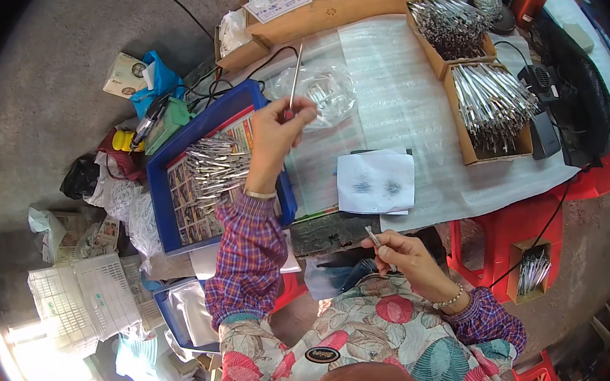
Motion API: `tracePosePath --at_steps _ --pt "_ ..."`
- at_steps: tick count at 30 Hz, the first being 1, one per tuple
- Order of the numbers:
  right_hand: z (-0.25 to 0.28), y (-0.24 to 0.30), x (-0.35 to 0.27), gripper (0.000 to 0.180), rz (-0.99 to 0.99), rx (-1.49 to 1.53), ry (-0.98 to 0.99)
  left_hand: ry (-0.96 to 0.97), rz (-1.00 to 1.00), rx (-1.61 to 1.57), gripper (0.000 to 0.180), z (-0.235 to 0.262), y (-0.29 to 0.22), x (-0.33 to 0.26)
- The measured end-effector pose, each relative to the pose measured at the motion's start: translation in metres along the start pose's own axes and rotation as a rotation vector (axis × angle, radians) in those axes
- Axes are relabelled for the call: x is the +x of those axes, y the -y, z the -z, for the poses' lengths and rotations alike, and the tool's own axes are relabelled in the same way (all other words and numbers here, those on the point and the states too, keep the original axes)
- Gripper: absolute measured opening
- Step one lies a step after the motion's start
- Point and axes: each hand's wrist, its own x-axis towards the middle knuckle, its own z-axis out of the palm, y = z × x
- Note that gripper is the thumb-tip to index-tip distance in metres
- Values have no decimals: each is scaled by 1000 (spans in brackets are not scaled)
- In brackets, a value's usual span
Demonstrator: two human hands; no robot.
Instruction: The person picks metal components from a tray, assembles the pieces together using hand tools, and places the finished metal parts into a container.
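My left hand (275, 132) is closed round a slim metal rod (296, 72) that points away from me. A bit of red shows at its base, between my fingers. This hand is raised above the table's left part, beside a clear plastic bag (325, 93) and the blue tray (161, 169). In the tray, a heap of small silver metal pieces (211, 170) lies on printed paper. Near the table's front edge, above my lap, my right hand (412, 261) pinches a small silver metal piece (372, 235). Its far tip sticks out; my fingers cover the rest.
White paper (374, 201) with dark smudges lies in front of my right hand. Two cardboard boxes (464, 140) of metal rods stand at the back right. A red stool (491, 241) bears a smaller box (526, 296). Black cables (204, 93) run beside the tray.
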Motion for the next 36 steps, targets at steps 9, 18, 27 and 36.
tracePosePath --at_steps 9,18,27,36 --pt "0 13 9 29 64 10 -95 245 231 -162 11 -11 3 -101" --pt "-1 2 22 23 55 7 -108 172 126 -149 9 -33 27 -135" --pt "1 -2 23 19 68 3 -168 266 211 -311 19 -37 27 -145" --pt "-6 -1 20 20 66 -9 -166 392 168 -438 13 -31 37 -148"
